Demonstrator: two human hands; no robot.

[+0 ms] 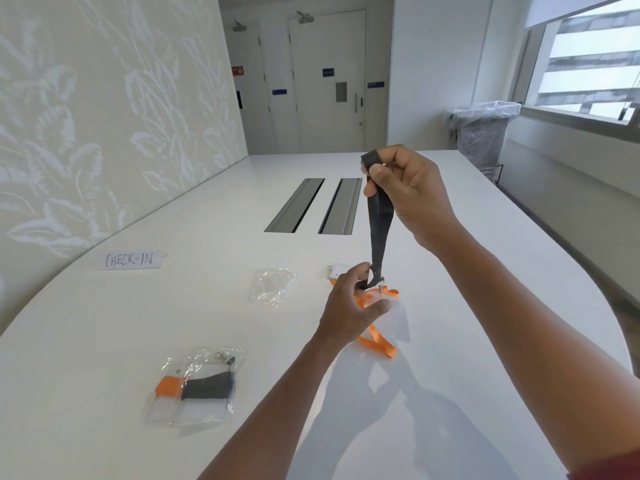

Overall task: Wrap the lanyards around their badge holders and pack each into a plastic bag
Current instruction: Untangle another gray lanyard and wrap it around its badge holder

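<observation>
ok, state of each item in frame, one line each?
black lanyard: held taut, upright between both hands
right hand: pinching its top loop
left hand: gripping its lower end
orange lanyard: loose on table
empty plastic bag: crumpled, unfilled
packed bags: filled, lying flat

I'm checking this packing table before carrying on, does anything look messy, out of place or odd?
Nothing looks damaged or spilled. The only untidy spot is the loose orange fabric lanyard, lying twisted on the white table beneath the hands. The empty clear plastic bag sits crumpled. The two packed clear bags overlap near the front edge.
</observation>
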